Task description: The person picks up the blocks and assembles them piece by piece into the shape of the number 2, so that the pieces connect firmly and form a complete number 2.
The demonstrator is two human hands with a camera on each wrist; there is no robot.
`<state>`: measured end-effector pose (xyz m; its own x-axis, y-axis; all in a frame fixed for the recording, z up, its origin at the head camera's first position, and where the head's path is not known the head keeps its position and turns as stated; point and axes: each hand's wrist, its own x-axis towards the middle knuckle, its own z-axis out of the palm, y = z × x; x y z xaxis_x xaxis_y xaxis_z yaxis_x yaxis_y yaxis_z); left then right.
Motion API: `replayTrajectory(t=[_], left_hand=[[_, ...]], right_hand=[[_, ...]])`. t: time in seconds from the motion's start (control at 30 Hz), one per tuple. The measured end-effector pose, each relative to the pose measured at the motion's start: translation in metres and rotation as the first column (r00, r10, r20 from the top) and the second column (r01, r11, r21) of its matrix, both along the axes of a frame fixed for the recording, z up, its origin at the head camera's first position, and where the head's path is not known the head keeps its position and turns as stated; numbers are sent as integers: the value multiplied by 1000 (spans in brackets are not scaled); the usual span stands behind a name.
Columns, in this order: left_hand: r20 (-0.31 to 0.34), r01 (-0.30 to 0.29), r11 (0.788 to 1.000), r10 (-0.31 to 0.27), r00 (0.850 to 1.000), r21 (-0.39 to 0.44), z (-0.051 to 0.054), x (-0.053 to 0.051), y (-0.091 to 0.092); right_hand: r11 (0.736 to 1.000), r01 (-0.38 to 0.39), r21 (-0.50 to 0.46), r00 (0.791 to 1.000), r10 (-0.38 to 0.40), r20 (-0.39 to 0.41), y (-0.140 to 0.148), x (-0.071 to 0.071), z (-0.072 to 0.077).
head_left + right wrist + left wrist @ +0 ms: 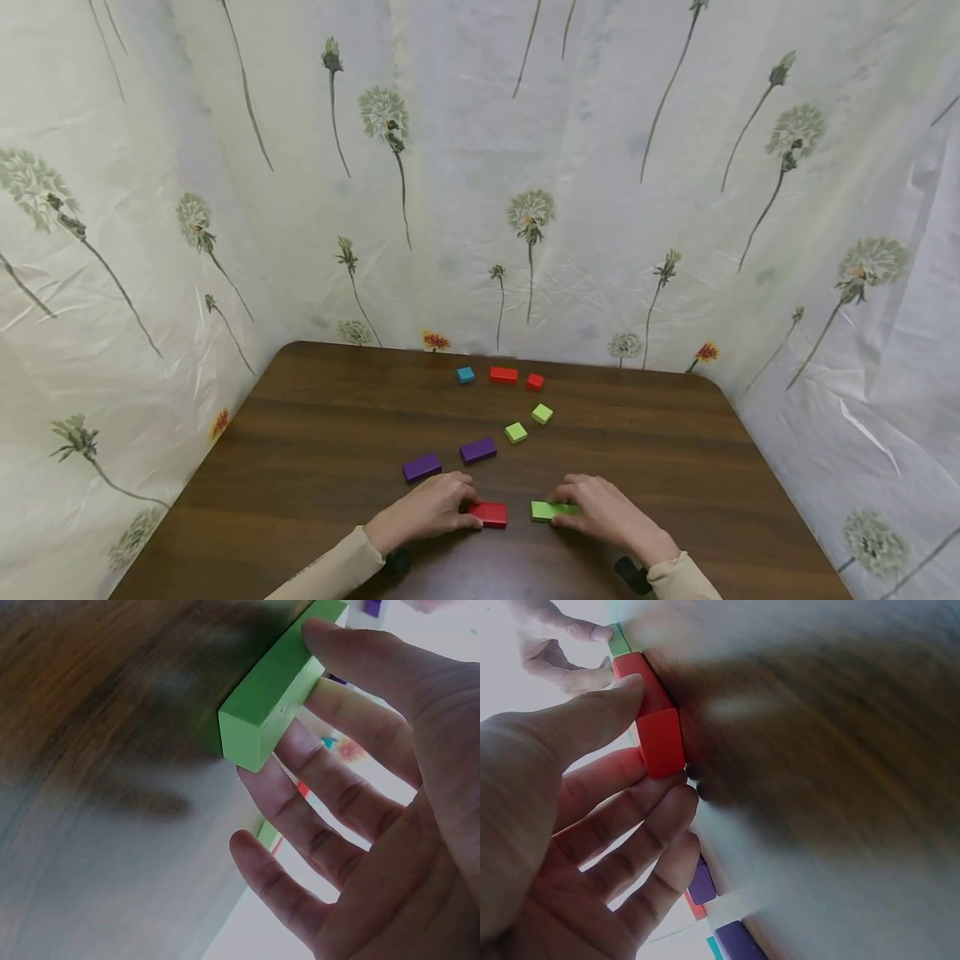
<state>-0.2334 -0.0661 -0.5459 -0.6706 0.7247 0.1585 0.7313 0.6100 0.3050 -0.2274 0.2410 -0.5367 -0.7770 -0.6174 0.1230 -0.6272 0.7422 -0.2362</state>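
Observation:
Near the front of the table, my left hand (438, 506) pinches a long red block (491, 515) between thumb and fingers. The left wrist view shows the thumb along one side of this red block (660, 735) and fingertips on the other. To the right, my right hand (596, 507) grips a long green block (545, 511) by its sides; in the right wrist view the green block (274, 682) lies between thumb and fingers. A small gap separates the two held blocks, which lie end to end at the tabletop.
Two purple blocks (478, 451) lie just beyond my left hand. Farther back are two small green blocks (516, 432), a small blue block (466, 375), a longer red block (503, 375) and a small red block (535, 382). A flowered curtain (465, 167) borders the wooden table (330, 417).

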Motion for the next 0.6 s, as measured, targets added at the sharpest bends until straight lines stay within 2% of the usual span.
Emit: replayTrajectory(t=[0.27,0.6], left_hand=[[0,5,1000,-5,1000,9,0,-1,0],[-32,25,999,-24,999,21,0,-1,0]], right_hand=[[1000,-14,-17,999,13,-37,2,-5,-2],[1000,-10,-17,1000,10,-6,-3,-8,-1]])
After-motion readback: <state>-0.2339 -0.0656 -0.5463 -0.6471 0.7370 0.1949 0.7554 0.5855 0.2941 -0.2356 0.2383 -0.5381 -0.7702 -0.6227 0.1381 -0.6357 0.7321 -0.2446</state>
